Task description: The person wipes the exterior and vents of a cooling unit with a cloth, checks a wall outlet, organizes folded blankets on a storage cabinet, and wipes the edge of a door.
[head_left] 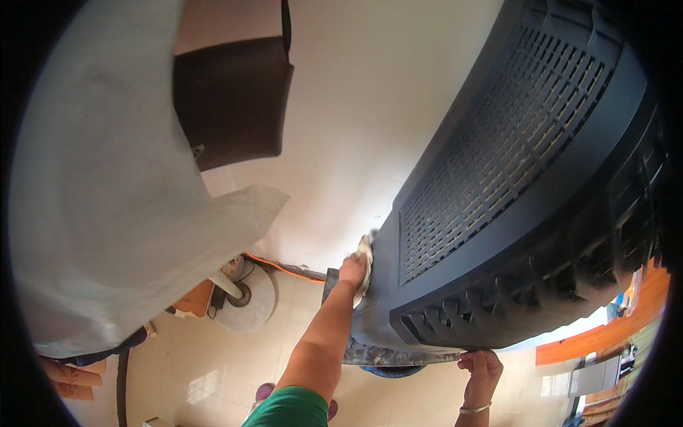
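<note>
"Dark grey plastic appliance housing (388,288), long and box-shaped: where does it lie?"

"It slants from the centre to the upper right, beside the smooth white wall (356,107). A rectangular panel of rows of narrow slots (491,156) covers its broad face, and black louvred ribs (512,302) run along the adjoining side. Its lower end meets a dark, mottled flat slab (384,354), under which part of a blue rounded object (393,372) shows."

"And the left hand (352,270)?"

"Extended from a short green fabric sleeve (295,409), it is closed around a crumpled cream-coloured cloth (363,274), which touches the housing's edge on the wall side."

"How does the right hand (484,370) stand?"

"Near the slab's edge, below the ribs, with a pale metallic bangle (474,409) at the wrist. Its fingers are bent; whether they pinch the edge or merely touch it, I cannot tell."

"What surrounds them?"

"At left, a translucent whitish plastic sheet (121,178) hangs in front of part of a dark brown flat-sided object (235,103). Below, a bright orange cable (292,270) follows the foot of the wall, near a pale round base (260,302) on the cream tiled floor (420,398)"
</note>
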{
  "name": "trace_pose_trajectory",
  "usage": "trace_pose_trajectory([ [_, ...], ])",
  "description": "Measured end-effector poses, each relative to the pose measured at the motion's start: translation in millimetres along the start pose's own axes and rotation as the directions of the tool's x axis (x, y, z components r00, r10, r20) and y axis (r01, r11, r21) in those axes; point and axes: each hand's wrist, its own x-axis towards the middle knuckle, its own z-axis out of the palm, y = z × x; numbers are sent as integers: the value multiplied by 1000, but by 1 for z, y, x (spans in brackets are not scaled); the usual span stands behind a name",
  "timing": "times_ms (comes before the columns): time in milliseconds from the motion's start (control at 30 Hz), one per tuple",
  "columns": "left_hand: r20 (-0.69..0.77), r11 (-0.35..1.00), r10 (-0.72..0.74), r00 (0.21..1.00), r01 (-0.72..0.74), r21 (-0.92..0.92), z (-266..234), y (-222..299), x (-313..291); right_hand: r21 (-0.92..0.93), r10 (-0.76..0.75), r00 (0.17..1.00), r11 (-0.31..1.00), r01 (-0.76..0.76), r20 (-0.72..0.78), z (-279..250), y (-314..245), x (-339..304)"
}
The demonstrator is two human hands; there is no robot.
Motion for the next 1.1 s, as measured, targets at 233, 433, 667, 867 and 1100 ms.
trace_pose_trajectory([
  [233,192,969,-153,969,186,-164,-15,-39,-125,42,-21,1000,999,22,-21,-9,10,2],
  [433,69,722,156,985,-66,-689,-43,66,-126,47,-46,997,998,49,-56,-3,13,-1],
  [667,165,915,133,977,-57,-400,-20,2,-32,50,-123,988,991,128,-91,2,19,-2],
  [867,252,999,-11,968,21,-34,-10,-61,-81,-2,-213,969,977,214,-129,3,27,1],
  [1100,-185,734,504,843,-532,-421,-26,35,-65,-149,-488,869,868,473,-79,2,43,-1],
])
